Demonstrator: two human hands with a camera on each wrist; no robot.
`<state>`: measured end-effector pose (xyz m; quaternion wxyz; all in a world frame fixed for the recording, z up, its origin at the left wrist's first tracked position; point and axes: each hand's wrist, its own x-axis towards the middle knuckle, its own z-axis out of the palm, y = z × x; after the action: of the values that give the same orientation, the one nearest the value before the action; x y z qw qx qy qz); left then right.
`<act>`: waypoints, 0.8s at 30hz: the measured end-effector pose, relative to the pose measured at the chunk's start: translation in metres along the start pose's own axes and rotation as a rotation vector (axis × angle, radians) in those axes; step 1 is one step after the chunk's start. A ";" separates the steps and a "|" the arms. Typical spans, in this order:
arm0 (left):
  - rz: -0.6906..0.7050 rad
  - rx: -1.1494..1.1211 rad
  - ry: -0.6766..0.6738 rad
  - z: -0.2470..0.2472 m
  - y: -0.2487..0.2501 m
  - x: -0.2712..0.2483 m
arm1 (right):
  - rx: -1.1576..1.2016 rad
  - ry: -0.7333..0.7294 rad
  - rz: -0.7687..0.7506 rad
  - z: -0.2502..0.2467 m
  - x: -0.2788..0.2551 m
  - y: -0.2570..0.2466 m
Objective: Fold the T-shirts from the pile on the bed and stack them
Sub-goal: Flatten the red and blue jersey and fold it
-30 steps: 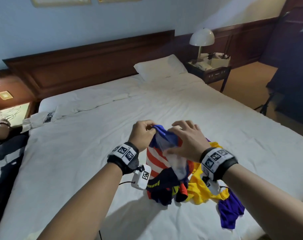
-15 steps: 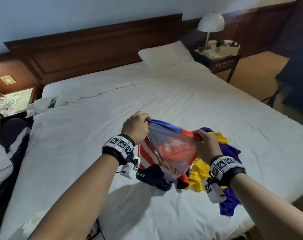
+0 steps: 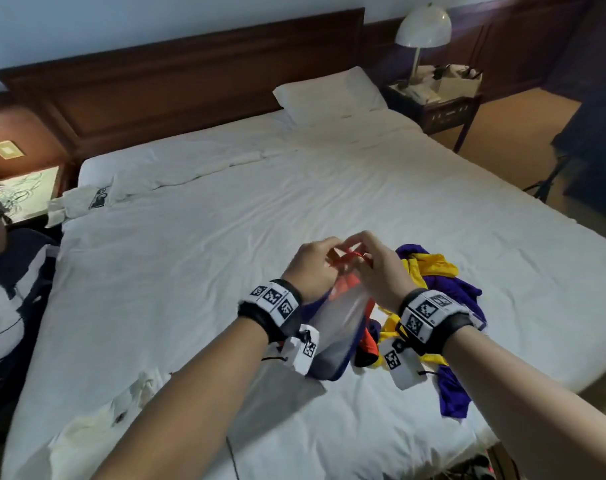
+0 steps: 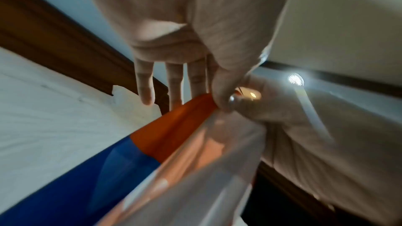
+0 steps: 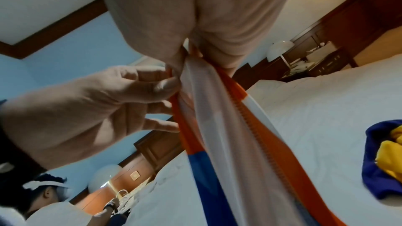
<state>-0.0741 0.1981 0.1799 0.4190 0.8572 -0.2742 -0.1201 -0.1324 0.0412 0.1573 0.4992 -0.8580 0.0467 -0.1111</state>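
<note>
A white, orange and blue T-shirt (image 3: 339, 320) hangs above the white bed (image 3: 225, 237), held by its orange edge. My left hand (image 3: 315, 268) pinches that edge between thumb and forefinger, which the left wrist view shows close up on the T-shirt (image 4: 174, 143). My right hand (image 3: 377, 268) pinches the same edge right beside it, the two hands almost touching. In the right wrist view the T-shirt (image 5: 228, 126) drops from my right hand (image 5: 191, 54), with my left hand (image 5: 97, 100) next to it. The pile of purple and yellow shirts (image 3: 429, 268) lies just right of my hands.
A pillow (image 3: 329, 95) lies at the headboard. A nightstand with a white lamp (image 3: 424, 26) stands at the far right. Another person (image 3: 3, 271) sits at the bed's left side. Crumpled white cloth (image 3: 97, 420) lies at the near left.
Half a second ago my hands held the T-shirt spread wide between them. They have come together at its orange edge, and the shirt now hangs narrow beneath them.
</note>
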 end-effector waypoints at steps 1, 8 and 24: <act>-0.020 0.001 0.091 -0.002 -0.001 0.004 | -0.018 0.013 0.032 -0.001 0.001 0.002; -0.058 0.067 0.071 -0.022 -0.024 -0.005 | -0.078 0.069 -0.007 -0.009 -0.012 0.026; -0.154 -0.090 0.506 -0.089 -0.062 -0.005 | 0.224 0.241 0.253 0.002 -0.038 0.087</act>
<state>-0.0167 0.2897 0.1863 0.5016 0.8588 -0.0889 0.0546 -0.1662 0.0074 0.0753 0.5923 -0.7649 0.2011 -0.1539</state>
